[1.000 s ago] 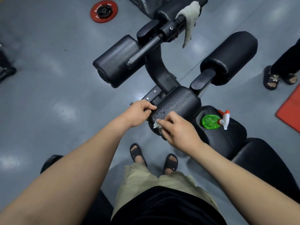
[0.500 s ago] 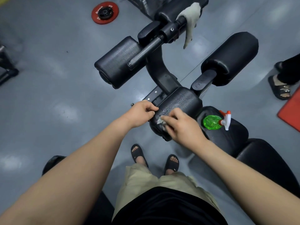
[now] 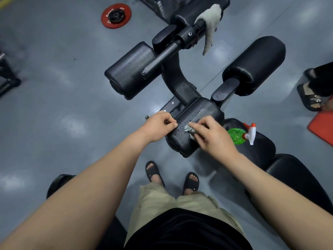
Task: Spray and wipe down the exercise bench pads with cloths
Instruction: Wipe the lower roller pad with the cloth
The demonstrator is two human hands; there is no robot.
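Observation:
A black roller pad [image 3: 198, 112], wet with spray drops, lies in front of me on the bench frame. My right hand [image 3: 211, 135] presses a small grey cloth [image 3: 189, 129] onto its top, fingers curled over the cloth. My left hand [image 3: 158, 126] grips the pad's left edge with curled fingers. A green spray bottle [image 3: 237, 136] with a white and red trigger lies on the black seat pad [image 3: 261, 148] to the right. Two more roller pads, one at the left [image 3: 129, 73] and one at the right [image 3: 255, 64], sit farther out. A second grey cloth [image 3: 210, 22] hangs from the far bar.
A red weight plate [image 3: 116, 16] lies on the grey floor at the far left. Another person's sandalled feet [image 3: 311, 98] stand at the right edge beside a red mat [image 3: 322, 127]. My own feet in black sandals [image 3: 173, 175] are below the pad. Dark equipment sits at the left edge.
My right hand has slid the cloth up across the pad's top, away from its near end. The left hand keeps its grip on the pad's edge.

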